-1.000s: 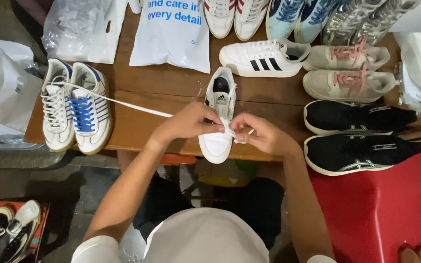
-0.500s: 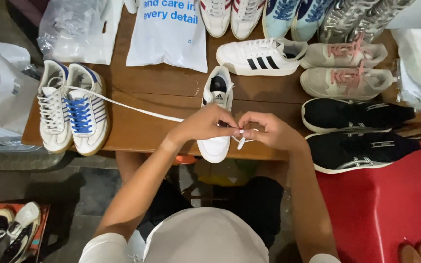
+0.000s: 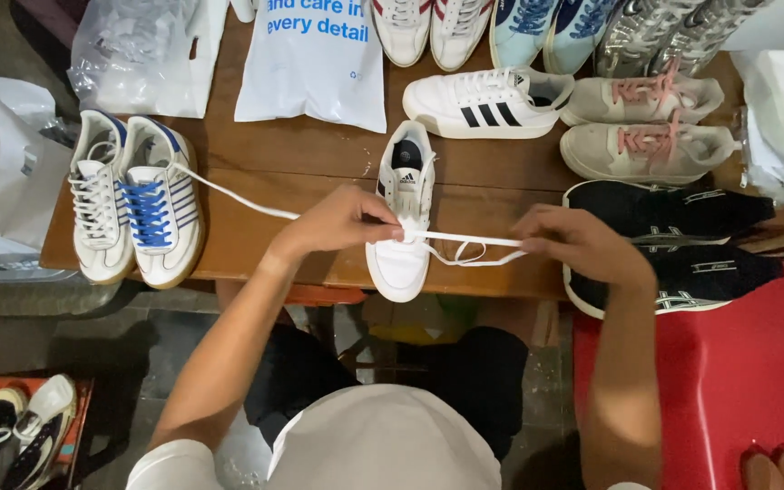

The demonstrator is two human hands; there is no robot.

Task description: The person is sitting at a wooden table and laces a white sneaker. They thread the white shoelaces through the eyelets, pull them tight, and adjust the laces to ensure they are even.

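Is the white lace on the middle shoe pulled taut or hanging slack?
Taut: the lace runs straight from the white shoe to the right hand.

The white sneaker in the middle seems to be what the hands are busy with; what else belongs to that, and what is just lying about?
In use:
white sneaker
white lace
left hand, at the sneaker
right hand, drawing the lace sideways

Lying about:
blue-laced pair
black pair
pink-laced pair
black-striped sneaker
plastic bags

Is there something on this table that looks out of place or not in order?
Yes. A long white lace trails loose across the brown wooden table from the white sneaker between both hands, ending near the blue-laced white sneaker. The other shoes sit in tidy pairs; this one stands alone.
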